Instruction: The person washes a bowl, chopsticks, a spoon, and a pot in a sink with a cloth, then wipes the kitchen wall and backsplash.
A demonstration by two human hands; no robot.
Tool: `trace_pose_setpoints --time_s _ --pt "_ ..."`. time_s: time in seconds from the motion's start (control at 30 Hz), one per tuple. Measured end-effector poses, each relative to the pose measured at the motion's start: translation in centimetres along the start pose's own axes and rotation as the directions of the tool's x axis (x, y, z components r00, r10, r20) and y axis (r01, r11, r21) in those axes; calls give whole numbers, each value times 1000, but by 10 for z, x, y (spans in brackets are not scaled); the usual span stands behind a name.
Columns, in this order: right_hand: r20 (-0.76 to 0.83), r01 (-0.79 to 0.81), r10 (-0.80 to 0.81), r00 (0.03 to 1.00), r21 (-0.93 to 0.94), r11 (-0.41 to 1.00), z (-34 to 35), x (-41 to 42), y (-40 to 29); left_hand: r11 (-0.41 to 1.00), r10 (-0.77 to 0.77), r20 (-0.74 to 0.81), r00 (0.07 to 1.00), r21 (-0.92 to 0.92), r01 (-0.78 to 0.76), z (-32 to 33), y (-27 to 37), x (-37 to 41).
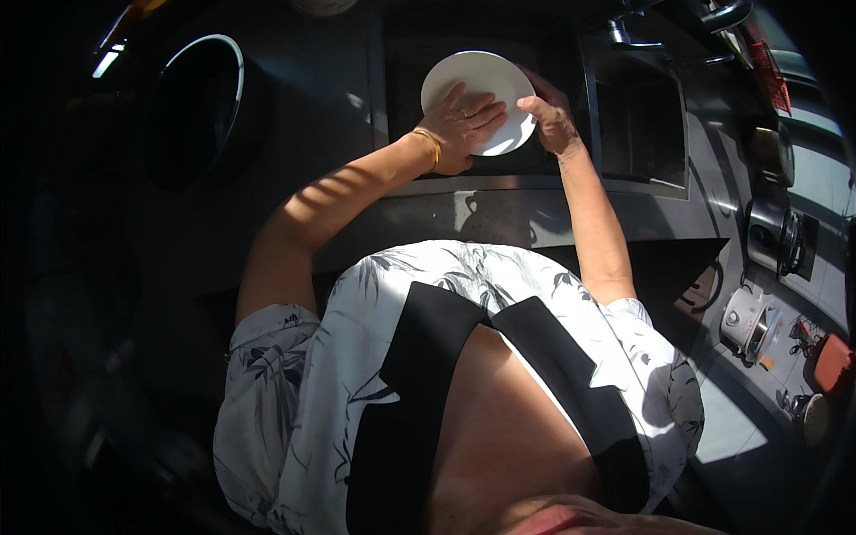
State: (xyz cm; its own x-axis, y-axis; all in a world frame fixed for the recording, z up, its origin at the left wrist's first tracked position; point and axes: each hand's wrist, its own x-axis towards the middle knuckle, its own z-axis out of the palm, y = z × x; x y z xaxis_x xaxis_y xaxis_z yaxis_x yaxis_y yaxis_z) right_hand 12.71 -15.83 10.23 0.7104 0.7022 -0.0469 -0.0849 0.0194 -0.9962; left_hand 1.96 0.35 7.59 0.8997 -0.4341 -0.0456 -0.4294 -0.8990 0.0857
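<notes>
A round white plate [491,75] is held over the left basin of a sink [408,60]. My left hand [461,127], with a gold ring and a gold bangle, lies spread with its palm side against the plate's face. At the plate's right edge my right hand [552,120] grips the rim, thumb on the near face and the fingers partly hidden behind it. Bright sunlight falls on the plate's lower part.
The second sink basin [642,120] is to the right, with a metal faucet [625,37] behind it. A large dark round container with a pale rim [239,73] stands at left. Along the right side are a white cooker [739,317], metal pots [769,231] and a red basket [769,77].
</notes>
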Motion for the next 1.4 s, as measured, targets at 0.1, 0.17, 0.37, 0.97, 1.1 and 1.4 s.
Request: trace_pose_setpoints --time_s 0.1,0.17,0.37,0.97,1.1,1.4 --pt "-31 -18 15 999 -106 994 2 -1 -2 986 -7 -11 1000 167 8 9 -16 -9" --pt "-51 -48 45 998 -75 996 5 -2 -2 934 -45 -67 997 351 66 17 -24 -12" --pt "-72 -30 32 997 34 999 15 0 2 804 -258 139 956 -518 292 -14 -28 3" --pt "-191 1 24 981 132 991 29 -23 4 751 -371 87 925 -558 354 9 -24 35" --pt "-219 -114 146 965 151 982 35 -39 -1 677 -294 253 922 -625 388 -5 -9 29" --pt "-312 -146 173 934 108 983 37 -60 9 763 -223 107 969 -600 242 30 -5 30"
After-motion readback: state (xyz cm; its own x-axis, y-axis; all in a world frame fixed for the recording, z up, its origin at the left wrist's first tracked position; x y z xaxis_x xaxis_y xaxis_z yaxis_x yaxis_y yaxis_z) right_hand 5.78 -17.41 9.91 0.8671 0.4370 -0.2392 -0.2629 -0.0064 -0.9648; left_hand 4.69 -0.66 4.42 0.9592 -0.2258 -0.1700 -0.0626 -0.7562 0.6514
